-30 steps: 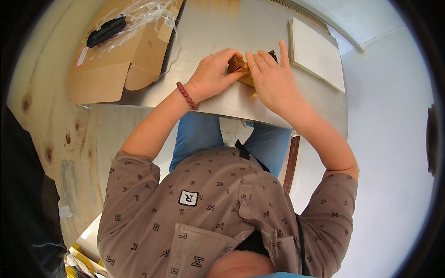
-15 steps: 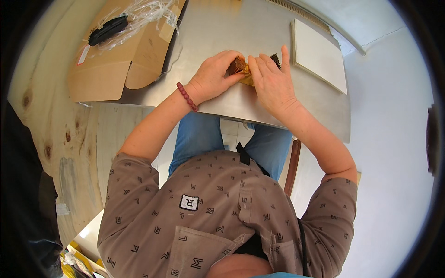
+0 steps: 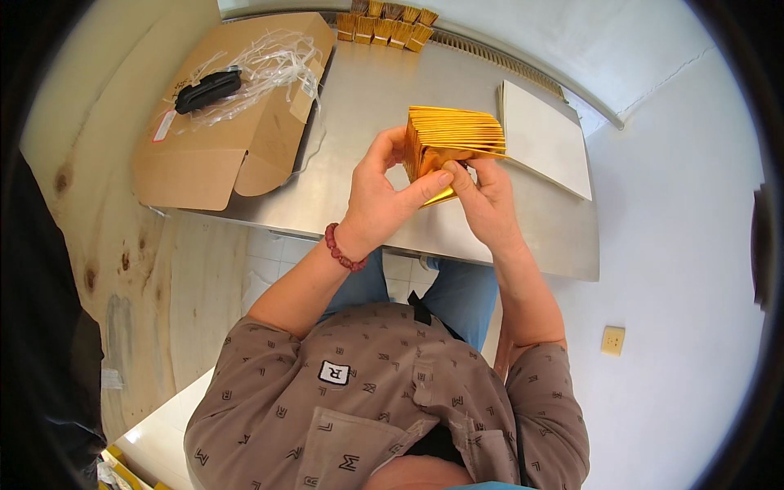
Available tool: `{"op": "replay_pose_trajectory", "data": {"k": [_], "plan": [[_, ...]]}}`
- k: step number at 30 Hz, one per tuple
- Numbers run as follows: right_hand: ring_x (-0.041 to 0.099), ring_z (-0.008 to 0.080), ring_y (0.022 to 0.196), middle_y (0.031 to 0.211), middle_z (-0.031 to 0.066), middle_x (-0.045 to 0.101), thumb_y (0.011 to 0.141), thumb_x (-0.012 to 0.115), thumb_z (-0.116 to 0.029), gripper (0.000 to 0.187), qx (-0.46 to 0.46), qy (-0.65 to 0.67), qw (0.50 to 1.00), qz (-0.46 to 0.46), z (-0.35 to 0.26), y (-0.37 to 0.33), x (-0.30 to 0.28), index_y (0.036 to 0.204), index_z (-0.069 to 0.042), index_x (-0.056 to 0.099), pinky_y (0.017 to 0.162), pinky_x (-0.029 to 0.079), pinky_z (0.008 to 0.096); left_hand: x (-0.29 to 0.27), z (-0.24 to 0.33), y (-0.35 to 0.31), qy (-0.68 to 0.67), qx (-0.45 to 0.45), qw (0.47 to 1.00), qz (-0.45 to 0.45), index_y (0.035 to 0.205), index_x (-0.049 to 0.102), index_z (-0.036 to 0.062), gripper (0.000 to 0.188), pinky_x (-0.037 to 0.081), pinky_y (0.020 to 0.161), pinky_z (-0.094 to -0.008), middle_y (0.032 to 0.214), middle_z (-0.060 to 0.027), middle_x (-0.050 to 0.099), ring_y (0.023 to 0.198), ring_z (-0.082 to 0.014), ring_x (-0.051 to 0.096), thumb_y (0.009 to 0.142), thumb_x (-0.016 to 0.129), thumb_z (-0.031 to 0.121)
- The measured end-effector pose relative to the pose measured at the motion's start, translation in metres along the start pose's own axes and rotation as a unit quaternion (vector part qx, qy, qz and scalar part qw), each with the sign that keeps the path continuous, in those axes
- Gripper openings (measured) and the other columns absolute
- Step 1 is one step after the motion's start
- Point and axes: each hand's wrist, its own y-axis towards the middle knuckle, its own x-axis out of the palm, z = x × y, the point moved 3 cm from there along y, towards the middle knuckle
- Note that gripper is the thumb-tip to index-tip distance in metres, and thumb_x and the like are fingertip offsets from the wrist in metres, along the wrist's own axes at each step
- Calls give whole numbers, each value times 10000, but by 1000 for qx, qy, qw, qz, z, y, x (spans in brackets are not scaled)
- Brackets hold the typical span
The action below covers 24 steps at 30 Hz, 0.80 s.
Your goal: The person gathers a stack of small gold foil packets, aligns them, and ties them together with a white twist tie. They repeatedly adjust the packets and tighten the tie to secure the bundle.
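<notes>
A thick stack of gold foil packets [image 3: 455, 133] is held up above the near edge of the metal table, its layered edges fanning a little. My left hand [image 3: 390, 184] grips its left side, with the thumb pressed on the near face. My right hand [image 3: 483, 198] pinches the near lower right part, thumb beside the left thumb tip. The fingers behind the stack are partly hidden. A red bead bracelet [image 3: 344, 247] circles my left wrist.
Several similar gold bundles [image 3: 384, 31] stand in rows at the table's [image 3: 359, 90] far edge. On the left lies a cardboard box [image 3: 196, 167] with clear plastic strips [image 3: 273, 64] and a black object [image 3: 208, 91] on it. A white board [image 3: 545, 140] lies at the right.
Both hands have lifted the stack off the table and turned it, so its layered gold edges now show. My right hand went from lying flat over it to pinching it. The view has shifted.
</notes>
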Motion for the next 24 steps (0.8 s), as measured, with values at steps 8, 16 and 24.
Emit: {"op": "replay_pose_trajectory", "data": {"k": [8,16,24], "plan": [[589,102,988,1106,18,669,1052,615,-203,274,1,156,988,14,6,-3,9,1208,19,653,877,487,267,6,25,-4,120,120,985,42,1261,561,-7,506,474,917,-359,1133,-125,592,1023,-244,585,844,805,143],[577,86,1034,1151,14,658,1054,608,-172,286,-9,303,952,36,3,-10,11,1274,9,622,919,478,261,21,40,-8,176,192,964,58,1239,579,-6,412,482,868,-375,1135,-134,613,1000,-308,569,881,748,107],[557,152,1213,1272,54,637,989,644,-77,349,12,187,981,55,-9,-17,-9,1325,6,605,1061,424,327,24,65,10,310,278,909,4,1225,614,3,428,472,792,-405,1005,-125,658,885,-311,595,848,777,123]]}}
